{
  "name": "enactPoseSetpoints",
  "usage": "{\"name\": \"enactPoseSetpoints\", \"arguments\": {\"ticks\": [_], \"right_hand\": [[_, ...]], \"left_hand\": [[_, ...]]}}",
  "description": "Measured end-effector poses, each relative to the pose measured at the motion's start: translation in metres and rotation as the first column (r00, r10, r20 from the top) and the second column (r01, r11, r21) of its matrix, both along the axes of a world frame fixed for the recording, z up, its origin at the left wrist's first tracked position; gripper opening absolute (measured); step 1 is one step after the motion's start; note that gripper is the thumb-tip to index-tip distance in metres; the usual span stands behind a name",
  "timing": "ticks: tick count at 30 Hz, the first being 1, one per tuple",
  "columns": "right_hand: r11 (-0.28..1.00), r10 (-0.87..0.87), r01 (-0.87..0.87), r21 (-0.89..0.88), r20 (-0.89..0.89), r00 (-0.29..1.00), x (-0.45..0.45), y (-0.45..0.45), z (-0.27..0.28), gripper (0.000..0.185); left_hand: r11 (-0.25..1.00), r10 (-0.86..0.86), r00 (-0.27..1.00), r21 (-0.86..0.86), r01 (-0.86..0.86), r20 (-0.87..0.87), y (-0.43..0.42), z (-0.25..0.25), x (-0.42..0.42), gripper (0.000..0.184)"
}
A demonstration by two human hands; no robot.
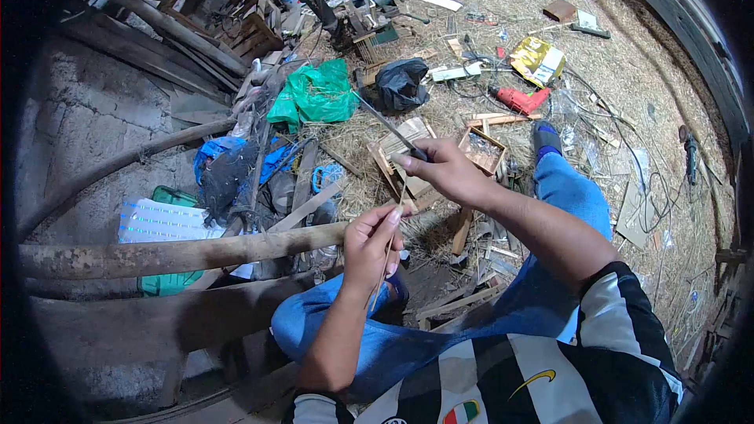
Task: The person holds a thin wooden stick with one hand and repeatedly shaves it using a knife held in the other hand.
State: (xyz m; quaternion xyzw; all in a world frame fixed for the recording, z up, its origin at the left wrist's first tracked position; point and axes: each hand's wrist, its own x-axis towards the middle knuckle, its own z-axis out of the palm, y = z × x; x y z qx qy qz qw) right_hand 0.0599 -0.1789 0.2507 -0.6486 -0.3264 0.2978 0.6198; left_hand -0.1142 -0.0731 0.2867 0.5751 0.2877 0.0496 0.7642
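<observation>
Here, right grip wraps a knife, left pinches a strip.

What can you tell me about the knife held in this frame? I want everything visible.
The knife has a long, narrow, greyish blade that looks like metal, and a dark handle of unclear material. The right hand grips the handle, partly covering it. The bare blade points forward and left above the littered ground, its tip appearing beside the green bag. Whether the knife touches the thin stick below it is hard to tell.
</observation>
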Motion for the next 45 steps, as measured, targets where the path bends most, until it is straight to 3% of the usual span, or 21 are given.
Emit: {"name": "enactPoseSetpoints", "arguments": {"ticks": [3,5,6,8,9,10,12,16,26,28,34,37,45], "right_hand": [[0.999,-0.007,0.007,-0.051,-0.009,1.000,-0.001,-0.001,0.007,0.042],[0.996,-0.038,0.049,-0.069,0.155,0.987,0.001,-0.006,0.019,0.048],[0.996,-0.038,0.049,-0.068,0.155,0.987,0.001,-0.007,0.018,0.048],[0.985,-0.171,0.172,0.024,0.333,0.927,0.002,-0.011,0.016,0.041],[0.983,-0.107,0.161,-0.084,0.451,0.886,-0.002,-0.018,0.025,0.034],[0.984,-0.105,0.159,-0.083,0.452,0.886,-0.008,-0.022,0.031,0.034],[0.979,-0.020,0.150,-0.136,0.670,0.742,-0.020,-0.029,0.038,0.032],[0.983,0.058,0.097,-0.153,0.776,0.627,-0.031,-0.032,0.029,0.027],[0.960,-0.020,0.240,-0.141,0.824,0.566,0.001,-0.030,0.011,0.027],[0.910,-0.029,0.344,-0.233,0.791,0.612,0.014,-0.030,0.011,0.030],[0.945,-0.154,0.303,-0.123,0.649,0.745,-0.019,-0.023,0.017,0.030],[0.993,-0.040,0.109,-0.043,0.755,0.655,-0.036,-0.019,0.016,0.024],[0.985,0.005,0.139,-0.103,0.818,0.575,-0.018,-0.021,0.019,0.024]], "left_hand": [[0.995,0.025,1.000,0.096,-0.026,0.007,-0.001,-0.001,0.004,0.022],[0.989,0.014,1.000,0.147,-0.015,0.012,0.000,-0.002,0.005,0.023],[0.988,0.016,1.000,0.154,-0.020,0.026,0.000,-0.003,0.005,0.023],[0.986,0.021,0.999,0.163,-0.028,0.042,0.002,-0.005,0.006,0.023],[0.981,0.037,0.998,0.187,-0.048,0.059,0.003,-0.006,0.006,0.023],[0.976,0.053,0.996,0.209,-0.068,0.077,0.003,-0.007,0.006,0.023],[0.969,0.075,0.993,0.227,-0.095,0.093,0.001,-0.004,0.007,0.021],[0.962,0.066,0.989,0.256,-0.099,0.135,0.001,-0.006,0.004,0.021],[0.976,0.118,0.985,0.170,-0.139,0.126,0.008,-0.005,0.001,0.022],[0.976,0.095,0.982,0.179,-0.124,0.166,0.010,-0.004,-0.004,0.022],[0.971,0.144,0.986,0.180,-0.158,0.087,0.010,0.001,-0.004,0.020],[0.959,0.179,0.978,0.203,-0.198,0.106,0.005,-0.001,-0.002,0.018],[0.964,0.160,0.979,0.192,-0.181,0.124,0.005,0.002,0.003,0.018]]}}
